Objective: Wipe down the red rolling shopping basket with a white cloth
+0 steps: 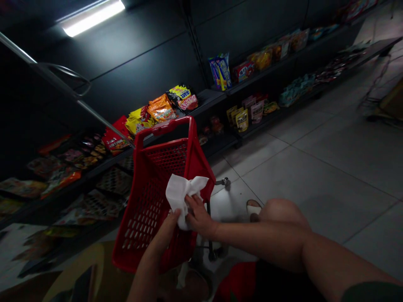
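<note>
A red plastic shopping basket (151,201) stands tilted in front of me, its meshed wall and rim facing up. A crumpled white cloth (179,193) lies against the basket's right rim. My right hand (198,216) is closed on the cloth, pressing it to the rim. My left hand (168,228) pinches the cloth's lower edge with thumb and fingers, right beside the other hand. My bare knee (281,209) and a white sandal (253,207) show just to the right of the basket.
Dark shelves with snack packets (162,108) run along the wall behind the basket, more packets (242,117) on lower shelves to the right. A metal pole (72,96) crosses at the left. Grey floor tiles (330,167) stretch right. A ceiling light (92,16) glows above.
</note>
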Demonstrator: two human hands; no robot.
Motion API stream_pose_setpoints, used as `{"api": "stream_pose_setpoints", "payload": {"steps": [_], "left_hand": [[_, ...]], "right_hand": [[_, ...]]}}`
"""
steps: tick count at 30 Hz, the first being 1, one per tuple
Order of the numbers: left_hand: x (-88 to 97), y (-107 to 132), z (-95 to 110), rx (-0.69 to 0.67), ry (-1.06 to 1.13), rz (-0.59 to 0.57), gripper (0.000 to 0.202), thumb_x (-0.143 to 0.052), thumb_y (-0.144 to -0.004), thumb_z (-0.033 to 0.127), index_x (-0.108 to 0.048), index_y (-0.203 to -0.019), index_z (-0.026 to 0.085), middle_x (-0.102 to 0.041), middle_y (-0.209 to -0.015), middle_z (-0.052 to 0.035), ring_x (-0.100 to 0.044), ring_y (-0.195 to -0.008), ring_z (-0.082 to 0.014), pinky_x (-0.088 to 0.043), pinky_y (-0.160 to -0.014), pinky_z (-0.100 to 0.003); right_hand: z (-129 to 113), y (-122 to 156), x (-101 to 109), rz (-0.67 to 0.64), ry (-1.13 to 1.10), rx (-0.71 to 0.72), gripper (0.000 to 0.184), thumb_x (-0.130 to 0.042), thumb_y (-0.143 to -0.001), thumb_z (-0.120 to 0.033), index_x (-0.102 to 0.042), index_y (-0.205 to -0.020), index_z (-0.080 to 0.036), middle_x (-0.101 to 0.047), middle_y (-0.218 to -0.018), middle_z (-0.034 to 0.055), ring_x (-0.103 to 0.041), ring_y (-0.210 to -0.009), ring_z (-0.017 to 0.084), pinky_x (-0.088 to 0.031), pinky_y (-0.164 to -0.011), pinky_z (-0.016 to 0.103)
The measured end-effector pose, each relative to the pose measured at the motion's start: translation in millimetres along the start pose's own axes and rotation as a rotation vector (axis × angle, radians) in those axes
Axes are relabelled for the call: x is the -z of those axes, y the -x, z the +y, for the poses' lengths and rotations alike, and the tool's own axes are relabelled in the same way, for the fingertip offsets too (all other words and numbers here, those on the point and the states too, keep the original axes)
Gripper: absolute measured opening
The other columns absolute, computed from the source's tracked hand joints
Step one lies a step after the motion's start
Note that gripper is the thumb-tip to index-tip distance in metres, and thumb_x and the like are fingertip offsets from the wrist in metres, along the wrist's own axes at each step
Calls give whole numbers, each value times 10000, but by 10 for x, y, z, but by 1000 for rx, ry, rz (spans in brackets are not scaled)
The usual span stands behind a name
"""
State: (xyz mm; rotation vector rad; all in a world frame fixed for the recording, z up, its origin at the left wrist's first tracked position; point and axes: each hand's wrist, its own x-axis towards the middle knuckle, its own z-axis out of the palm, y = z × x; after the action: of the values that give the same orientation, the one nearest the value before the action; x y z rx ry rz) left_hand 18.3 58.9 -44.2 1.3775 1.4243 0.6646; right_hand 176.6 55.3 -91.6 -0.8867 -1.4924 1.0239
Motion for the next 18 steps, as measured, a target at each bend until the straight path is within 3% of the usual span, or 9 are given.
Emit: {"api": "stream_pose_setpoints", "payload": {"steps": [3,6,8,11,14,16,18], "left_hand": [[103,101,92,-37,-53,28,688,-537,-862,603,-493,-1416,198,-461,-1513,-78,-359,-1436,-261,-265,-1206,-422],[164,189,182,-92,-89,79,649,-518,-895,548,-439,-1457,232,-371,-1572,-49,-266,-1477,-239,-206,-1224,-414],[196,224,194,-140,-116,124,645,-497,-917,519,-381,-1489,245,-346,-1585,-54,-275,-1475,-232,-203,-1224,-420],[237,258,184,-242,-148,212,680,-484,-939,469,-228,-1542,283,-363,-1574,-82,-392,-1416,-230,-319,-1169,-446],[248,294,248,-422,-296,378,606,-524,-932,417,-336,-1491,278,-473,-1487,-100,-481,-1340,-232,-384,-1118,-453],[230,318,360,-536,-450,503,459,-549,-921,390,-509,-1359,258,-562,-1376,-90,-509,-1294,-228,-382,-1114,-447],[193,325,506,-602,-559,555,391,-566,-910,387,-575,-1276,249,-599,-1310,-83,-523,-1259,-228,-383,-1106,-442]], "right_hand": [[142,-451,250,8,54,40,564,-608,-731,-128,-602,-1284,-236,-543,-1286,69,-481,-1222,250,-369,-1091,419],[255,-843,527,10,108,-9,427,-588,-709,-63,-678,-1100,-211,-620,-1100,47,-558,-1076,210,-423,-1014,375],[264,-996,702,22,204,-49,424,-611,-672,-35,-685,-1057,-198,-633,-1079,49,-555,-1079,214,-412,-1025,378],[143,-1068,878,6,244,-29,512,-665,-633,-28,-676,-1114,-203,-637,-1139,55,-541,-1130,224,-391,-1052,388],[-105,-1020,906,-53,62,-109,478,-734,-684,-147,-678,-1155,-202,-644,-1179,65,-576,-1099,226,-429,-1006,384],[-286,-964,865,-133,-179,-196,442,-734,-744,-248,-671,-1180,-214,-627,-1241,63,-599,-1074,209,-463,-954,355],[-443,-916,811,-244,-451,-247,467,-741,-760,-287,-643,-1214,-235,-622,-1262,52,-618,-1042,184,-489,-898,317]]}}
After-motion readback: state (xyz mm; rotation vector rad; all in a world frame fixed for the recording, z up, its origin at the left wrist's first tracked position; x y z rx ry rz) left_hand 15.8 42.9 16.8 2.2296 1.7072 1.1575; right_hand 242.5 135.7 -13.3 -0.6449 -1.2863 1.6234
